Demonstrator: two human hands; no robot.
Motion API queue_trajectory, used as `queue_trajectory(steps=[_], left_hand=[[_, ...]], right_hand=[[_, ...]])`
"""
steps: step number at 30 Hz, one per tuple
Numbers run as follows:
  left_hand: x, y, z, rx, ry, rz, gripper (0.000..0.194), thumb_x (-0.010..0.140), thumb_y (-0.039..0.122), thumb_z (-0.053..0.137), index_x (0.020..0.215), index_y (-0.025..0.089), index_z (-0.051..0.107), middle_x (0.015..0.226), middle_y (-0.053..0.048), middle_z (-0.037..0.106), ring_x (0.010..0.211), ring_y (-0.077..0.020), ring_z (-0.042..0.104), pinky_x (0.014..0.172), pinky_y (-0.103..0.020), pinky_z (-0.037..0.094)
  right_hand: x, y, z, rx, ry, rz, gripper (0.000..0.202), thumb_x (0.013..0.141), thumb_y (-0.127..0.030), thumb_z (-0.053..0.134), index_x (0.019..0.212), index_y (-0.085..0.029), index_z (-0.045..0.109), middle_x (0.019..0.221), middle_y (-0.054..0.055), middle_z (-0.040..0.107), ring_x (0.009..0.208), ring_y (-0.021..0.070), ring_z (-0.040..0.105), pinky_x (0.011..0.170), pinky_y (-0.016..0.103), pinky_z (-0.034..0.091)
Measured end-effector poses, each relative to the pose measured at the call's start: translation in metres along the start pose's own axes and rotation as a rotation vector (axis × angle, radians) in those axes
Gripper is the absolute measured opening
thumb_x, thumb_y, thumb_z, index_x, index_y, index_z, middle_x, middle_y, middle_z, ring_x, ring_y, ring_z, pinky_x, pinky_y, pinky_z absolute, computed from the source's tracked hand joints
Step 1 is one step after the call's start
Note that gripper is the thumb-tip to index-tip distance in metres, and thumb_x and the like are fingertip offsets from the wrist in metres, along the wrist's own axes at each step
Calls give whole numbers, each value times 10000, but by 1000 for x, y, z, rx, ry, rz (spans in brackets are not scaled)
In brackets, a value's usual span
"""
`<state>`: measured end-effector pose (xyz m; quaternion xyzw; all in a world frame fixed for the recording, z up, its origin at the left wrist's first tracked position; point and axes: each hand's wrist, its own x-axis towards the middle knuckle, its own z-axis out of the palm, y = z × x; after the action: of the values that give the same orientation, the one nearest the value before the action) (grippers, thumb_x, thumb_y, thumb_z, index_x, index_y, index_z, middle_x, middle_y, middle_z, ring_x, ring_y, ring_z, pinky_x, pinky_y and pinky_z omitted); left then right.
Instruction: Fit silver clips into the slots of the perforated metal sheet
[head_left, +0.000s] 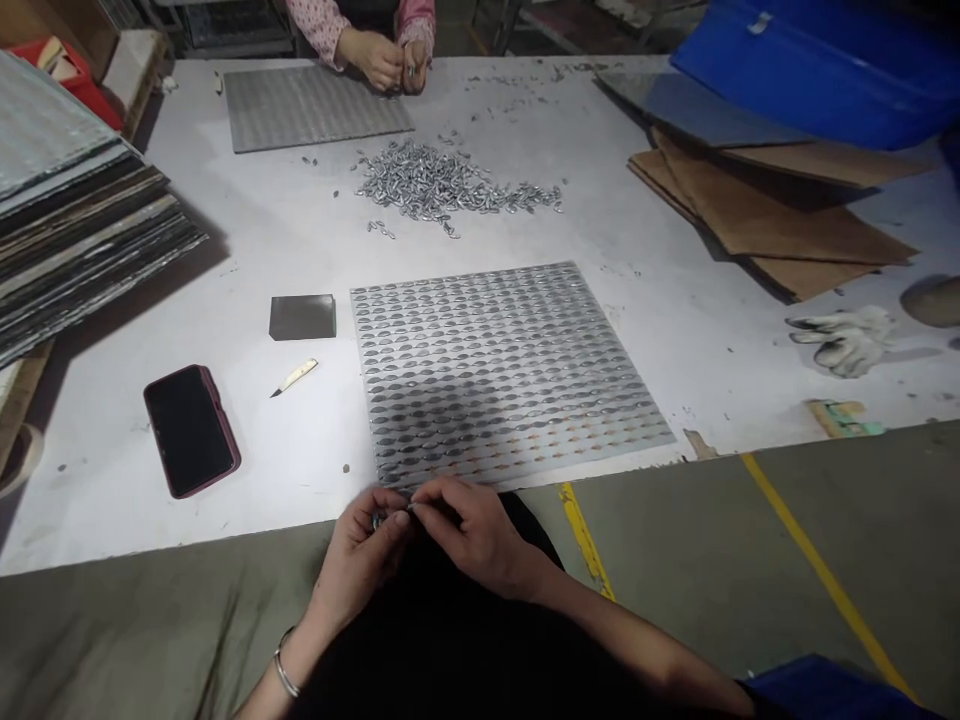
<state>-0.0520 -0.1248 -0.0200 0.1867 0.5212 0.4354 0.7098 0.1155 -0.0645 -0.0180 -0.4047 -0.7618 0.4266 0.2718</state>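
Observation:
My left hand (369,550) is closed at the table's front edge, with a bit of shiny metal showing between thumb and fingers. Its fingertips meet those of my right hand (472,530), which pinches a small silvery piece. Just beyond both hands lies a flat grey sheet (495,370) covered in rows of small leaf-shaped metal pieces. Its nearest rows at the right show orange marks in place of metal. Farther back is a loose pile of leaf-shaped metal pieces (427,182). How many pieces my left hand holds is hidden by the fingers.
Left of the sheet are a dark square block (302,317), a small knife (295,377) and a phone (191,430). Stacked panels (82,240) stand far left. Cardboard (757,210), a blue bin (817,70) and gloves (844,340) lie right. Opposite, a co-worker's hands (386,62) are above another sheet (307,105).

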Motion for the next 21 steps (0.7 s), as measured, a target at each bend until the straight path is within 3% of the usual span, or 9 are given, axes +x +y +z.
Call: queue_trajectory(steps=[4, 7, 11, 16, 19, 21], left_hand=[[-5, 5, -6, 18, 75, 33, 272, 877, 452, 614, 815, 198, 539, 689, 38, 558, 417, -33, 334, 386, -175, 181], [-8, 5, -10, 100, 84, 28, 293, 883, 460, 601, 777, 196, 527, 638, 46, 520, 413, -46, 318, 392, -183, 176], [-7, 5, -13, 313, 147, 69, 284, 873, 465, 609, 782, 200, 558, 549, 59, 456, 451, -83, 348, 443, -201, 264], [-3, 18, -19, 690, 214, 201, 209, 883, 412, 582, 806, 223, 625, 570, 22, 525, 525, -152, 459, 515, -248, 335], [2, 28, -23, 871, 236, 251, 160, 866, 393, 592, 792, 252, 610, 610, 8, 585, 556, -187, 517, 531, -264, 337], [6, 31, -23, 975, 233, 244, 152, 860, 392, 591, 774, 269, 572, 611, 11, 597, 543, -201, 536, 526, -271, 325]], right_hand=[[14, 5, 10, -85, 116, 121, 124, 908, -217, 548, 842, -197, 652, 768, 20, 708, 706, 161, 657, 699, 277, 508], [18, 11, 17, -150, 140, 108, 160, 905, -222, 549, 786, -197, 653, 714, 18, 696, 670, 158, 647, 688, 272, 503], [15, 16, 23, -218, 220, 102, 192, 907, -236, 544, 727, -196, 597, 662, 11, 652, 639, 153, 622, 657, 259, 488], [16, 15, 26, -199, 207, 76, 167, 937, -210, 518, 784, -198, 582, 737, 21, 671, 688, 151, 637, 691, 253, 494], [22, 11, 29, -295, 164, 164, 127, 920, -185, 532, 795, -195, 549, 728, 24, 654, 662, 161, 634, 647, 258, 483], [23, 10, 26, -312, 172, 219, 12, 901, -180, 554, 907, -184, 545, 731, 19, 654, 648, 173, 643, 623, 265, 481]])
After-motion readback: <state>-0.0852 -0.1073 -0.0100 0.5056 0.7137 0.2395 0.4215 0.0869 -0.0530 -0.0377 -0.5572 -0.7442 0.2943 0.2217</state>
